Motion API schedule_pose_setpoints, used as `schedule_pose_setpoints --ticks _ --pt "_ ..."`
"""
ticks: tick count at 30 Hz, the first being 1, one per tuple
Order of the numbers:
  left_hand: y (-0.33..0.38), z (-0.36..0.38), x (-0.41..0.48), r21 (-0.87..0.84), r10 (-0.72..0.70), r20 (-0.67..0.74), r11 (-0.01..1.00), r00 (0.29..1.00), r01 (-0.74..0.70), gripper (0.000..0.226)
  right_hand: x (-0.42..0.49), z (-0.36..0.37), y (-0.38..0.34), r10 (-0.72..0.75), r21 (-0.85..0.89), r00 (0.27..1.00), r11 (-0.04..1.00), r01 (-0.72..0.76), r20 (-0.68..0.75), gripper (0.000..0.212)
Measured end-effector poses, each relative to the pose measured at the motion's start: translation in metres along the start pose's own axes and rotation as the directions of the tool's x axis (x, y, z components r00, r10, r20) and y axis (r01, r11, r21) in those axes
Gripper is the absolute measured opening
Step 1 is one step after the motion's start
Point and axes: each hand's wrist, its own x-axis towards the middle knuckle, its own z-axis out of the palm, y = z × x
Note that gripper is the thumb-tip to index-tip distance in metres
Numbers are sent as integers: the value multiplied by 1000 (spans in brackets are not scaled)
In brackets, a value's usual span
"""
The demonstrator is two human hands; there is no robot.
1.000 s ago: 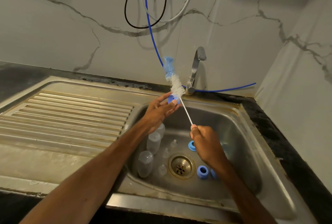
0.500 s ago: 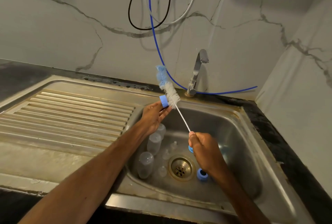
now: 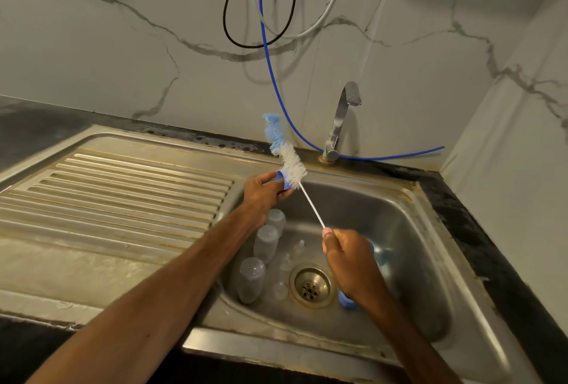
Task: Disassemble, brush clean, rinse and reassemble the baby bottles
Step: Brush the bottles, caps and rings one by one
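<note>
Your left hand (image 3: 262, 196) pinches a small blue plastic bottle collar (image 3: 284, 181) between thumb and fingertips, up and to the left of the round brass drain (image 3: 312, 286), over the far-left edge of the stainless steel sink basin (image 3: 405, 230). The collar touches the white bristles of the long bottle brush (image 3: 292, 168), which has a thin white wire stem and a blue tuft at its tip. The brush slants up from the drain toward the wall.

Your right hand (image 3: 347, 260) is curled in a fist round the lower end of that stem, thumb on top, just above and right of the drain.

Three clear plastic bottle bodies (image 3: 266, 243) sit in a row left of the drain on the basin floor. Small clear teats (image 3: 285, 261) sit between them and the drain. Another blue collar (image 3: 346, 301) lies just right of the drain, partly hidden by your right wrist. The chrome tap (image 3: 341, 119) stands beyond the drain at the back rim.
</note>
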Motion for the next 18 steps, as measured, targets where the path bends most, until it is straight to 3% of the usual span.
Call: schedule_pose_setpoints --ticks 3,9,11,15,18 --pt "-9 12 -4 187 127 80 972 989 -140 34 6 -1 -5 26 -15 999 1000 -26 -29 47" --pt "-1 -5 2 247 206 -87 952 975 -179 24 -2 0 1 41 16 999 999 -41 31 45" --pt "-3 -6 1 281 232 -71 938 970 -204 24 3 1 -2 49 5 998 999 -49 50 45" --pt "-13 8 1 281 164 80 943 983 -180 29 5 4 -10 45 2 999 999 -45 21 45" --pt "-10 1 4 273 135 56 951 989 -146 32 -3 0 -3 47 -3 998 999 -46 47 46"
